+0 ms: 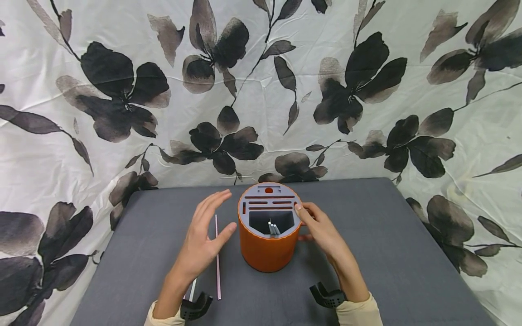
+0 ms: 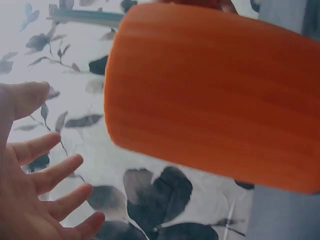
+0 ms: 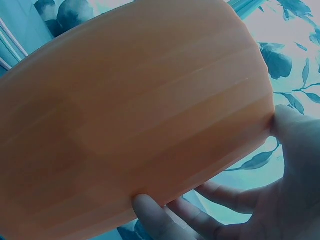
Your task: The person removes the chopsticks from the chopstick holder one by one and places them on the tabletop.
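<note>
An orange round desk organizer (image 1: 267, 253) with a grey slotted top stands on the table. Several thin pale rods (image 1: 274, 228) poke up in its large front compartment. My right hand (image 1: 322, 228) grips the organizer's right side, thumb at the top rim and fingers along the wall; the right wrist view shows the fingertips touching the ribbed orange wall (image 3: 135, 120). To the left of the organizer, my left hand (image 1: 204, 233) is held apart from it, fingers extended and thumb spread, holding nothing. In the left wrist view a gap separates those fingers from the orange wall (image 2: 210, 100).
A long thin pinkish stick (image 1: 218, 271) lies on the grey table (image 1: 387, 253) between my left hand and the organizer. More pale sticks (image 1: 193, 290) lie partly hidden beneath my left wrist. Behind the table hangs a white cloth (image 1: 285, 113) with dark flowers.
</note>
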`<state>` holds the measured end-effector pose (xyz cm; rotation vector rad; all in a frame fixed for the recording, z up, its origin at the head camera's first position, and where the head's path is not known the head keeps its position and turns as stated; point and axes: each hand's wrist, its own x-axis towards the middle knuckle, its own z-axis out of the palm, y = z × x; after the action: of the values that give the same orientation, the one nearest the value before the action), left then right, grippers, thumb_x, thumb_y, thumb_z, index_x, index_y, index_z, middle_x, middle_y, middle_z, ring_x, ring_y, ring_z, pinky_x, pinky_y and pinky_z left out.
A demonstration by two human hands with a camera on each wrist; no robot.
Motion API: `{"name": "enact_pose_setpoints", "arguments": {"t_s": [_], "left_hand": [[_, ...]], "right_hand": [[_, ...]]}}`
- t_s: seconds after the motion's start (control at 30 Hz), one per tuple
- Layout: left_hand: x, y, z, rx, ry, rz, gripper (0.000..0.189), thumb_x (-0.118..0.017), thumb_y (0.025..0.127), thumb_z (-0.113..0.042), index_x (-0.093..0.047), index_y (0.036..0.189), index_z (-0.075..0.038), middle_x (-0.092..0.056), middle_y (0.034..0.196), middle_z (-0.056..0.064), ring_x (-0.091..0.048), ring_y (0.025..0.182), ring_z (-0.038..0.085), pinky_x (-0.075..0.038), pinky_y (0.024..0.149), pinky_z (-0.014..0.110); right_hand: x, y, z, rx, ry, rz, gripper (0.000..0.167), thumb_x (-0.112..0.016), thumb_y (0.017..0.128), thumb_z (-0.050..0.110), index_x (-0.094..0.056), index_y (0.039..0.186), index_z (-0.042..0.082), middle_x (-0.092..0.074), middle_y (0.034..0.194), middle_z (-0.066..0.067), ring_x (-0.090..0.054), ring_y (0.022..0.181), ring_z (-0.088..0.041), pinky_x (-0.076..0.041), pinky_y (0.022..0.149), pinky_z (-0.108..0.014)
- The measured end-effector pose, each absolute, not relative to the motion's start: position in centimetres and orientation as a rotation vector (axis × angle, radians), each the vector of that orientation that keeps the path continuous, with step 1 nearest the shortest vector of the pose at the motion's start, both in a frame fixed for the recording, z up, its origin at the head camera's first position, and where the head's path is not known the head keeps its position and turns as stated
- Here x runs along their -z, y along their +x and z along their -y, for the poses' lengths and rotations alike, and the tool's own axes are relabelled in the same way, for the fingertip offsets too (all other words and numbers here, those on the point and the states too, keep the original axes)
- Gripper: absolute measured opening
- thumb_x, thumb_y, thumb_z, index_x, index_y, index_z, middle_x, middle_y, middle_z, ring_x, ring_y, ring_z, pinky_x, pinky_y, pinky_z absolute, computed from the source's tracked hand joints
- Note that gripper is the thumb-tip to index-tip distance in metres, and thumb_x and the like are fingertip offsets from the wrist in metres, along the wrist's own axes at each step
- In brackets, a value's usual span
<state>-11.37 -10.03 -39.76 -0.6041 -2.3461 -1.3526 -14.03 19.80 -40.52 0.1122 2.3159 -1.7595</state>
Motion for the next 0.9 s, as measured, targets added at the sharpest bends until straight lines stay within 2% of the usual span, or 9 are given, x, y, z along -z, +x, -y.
{"name": "enact_pose_setpoints", "arguments": {"t_s": [0.1,0.27,0.37,0.53,0.77,0.9], "left_hand": [[39.4,-11.4,9.2,1.335,-0.663,2.349,0.067,-0.077,0.096,-0.020,-0.048,0.155,-0.031,-0.049,0.159,-0.006,-0.038,0.152,0.022,-0.032,0.123,0.052],[39.3,-11.5,7.8,1.293,-0.728,2.357,0.070,-0.078,0.095,-0.024,-0.046,0.157,-0.029,-0.048,0.161,-0.007,-0.037,0.154,0.023,-0.031,0.124,0.057],[39.2,-11.6,7.1,1.286,-0.759,2.364,0.070,-0.077,0.096,-0.026,-0.045,0.158,-0.026,-0.047,0.162,-0.002,-0.036,0.155,0.024,-0.026,0.127,0.058],[39.2,-11.9,6.0,1.266,-0.817,2.357,0.067,-0.077,0.096,-0.026,-0.048,0.156,-0.016,-0.050,0.160,0.005,-0.039,0.155,0.028,-0.017,0.134,0.050],[39.6,-12.1,5.1,1.231,-0.859,2.389,0.059,-0.073,0.099,-0.029,-0.052,0.154,-0.019,-0.055,0.155,-0.003,-0.048,0.149,0.018,-0.017,0.135,0.049],[39.9,-12.2,4.8,1.183,-0.899,2.368,0.050,-0.072,0.100,-0.027,-0.059,0.148,-0.019,-0.063,0.147,-0.004,-0.055,0.142,0.018,-0.018,0.134,0.052]], "right_hand": [[40.6,-14.1,-19.8,1.763,0.114,-2.315,0.061,-0.053,0.106,0.056,-0.051,0.148,0.011,-0.053,0.139,-0.017,-0.054,0.125,-0.033,-0.066,0.085,-0.041],[40.7,-14.0,-19.8,1.761,0.119,-2.318,0.062,-0.053,0.106,0.057,-0.051,0.148,0.012,-0.053,0.140,-0.016,-0.055,0.125,-0.034,-0.065,0.085,-0.041],[40.7,-14.0,-19.8,1.754,0.115,-2.327,0.063,-0.053,0.105,0.058,-0.051,0.148,0.011,-0.053,0.140,-0.017,-0.055,0.125,-0.035,-0.065,0.085,-0.041],[40.7,-14.1,-19.8,1.751,0.117,-2.326,0.063,-0.053,0.105,0.059,-0.051,0.147,0.013,-0.053,0.140,-0.016,-0.054,0.125,-0.035,-0.065,0.084,-0.039],[40.8,-14.1,-19.7,1.747,0.119,-2.335,0.064,-0.053,0.104,0.061,-0.051,0.147,0.012,-0.053,0.139,-0.017,-0.054,0.124,-0.035,-0.065,0.084,-0.039],[40.9,-14.2,-19.7,1.743,0.126,-2.338,0.064,-0.052,0.104,0.060,-0.051,0.147,0.013,-0.053,0.139,-0.017,-0.055,0.124,-0.036,-0.066,0.083,-0.038]]}}
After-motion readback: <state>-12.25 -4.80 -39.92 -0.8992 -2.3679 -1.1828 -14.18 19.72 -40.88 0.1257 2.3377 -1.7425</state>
